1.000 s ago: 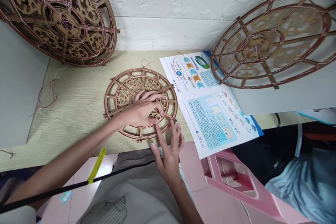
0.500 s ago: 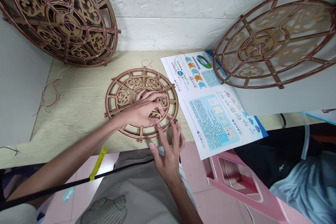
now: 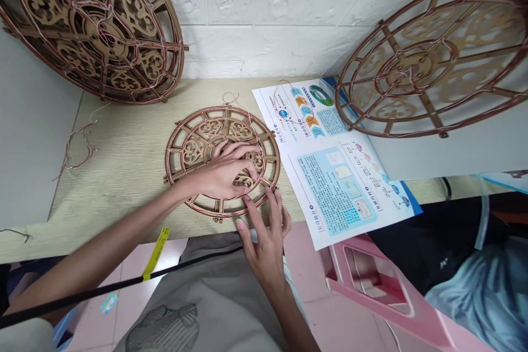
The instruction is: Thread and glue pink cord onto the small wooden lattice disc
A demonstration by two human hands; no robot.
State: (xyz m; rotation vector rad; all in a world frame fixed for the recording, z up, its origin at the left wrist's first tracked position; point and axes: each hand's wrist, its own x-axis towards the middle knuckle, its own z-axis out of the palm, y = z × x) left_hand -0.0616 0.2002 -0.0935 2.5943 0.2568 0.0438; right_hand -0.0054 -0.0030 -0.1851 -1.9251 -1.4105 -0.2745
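Observation:
A brown openwork wheel frame point(image 3: 169, 162) with scroll-shaped insets lies flat on the table. Thin red and white wire point(image 3: 251, 121) runs along its rings, and a loose curl of it sticks out past the far rim. My left hand point(image 3: 225, 173) lies across the hub and the right-hand insets, fingers stretched out, thumb on the inner ring at the near right. Beside that thumb, my right hand point(image 3: 266, 242) touches the near-right rings with its fingertips, its fingers apart and its thumb off the frame. The spot under the fingertips is partly hidden.
Larger wired wheels stand tilted at the left point(image 3: 111, 38) and right point(image 3: 412, 71). Printed sheets point(image 3: 297, 176) lie right of the frame, a wire loop on them. Loose wire pieces point(image 3: 84, 148) are at left. A pink stool point(image 3: 371, 280) and another person's clothing point(image 3: 478, 280) appear lower right.
Both hands stay at nearly the same place on the frame. The right fingertips have shifted very slightly; the rest looks the same.

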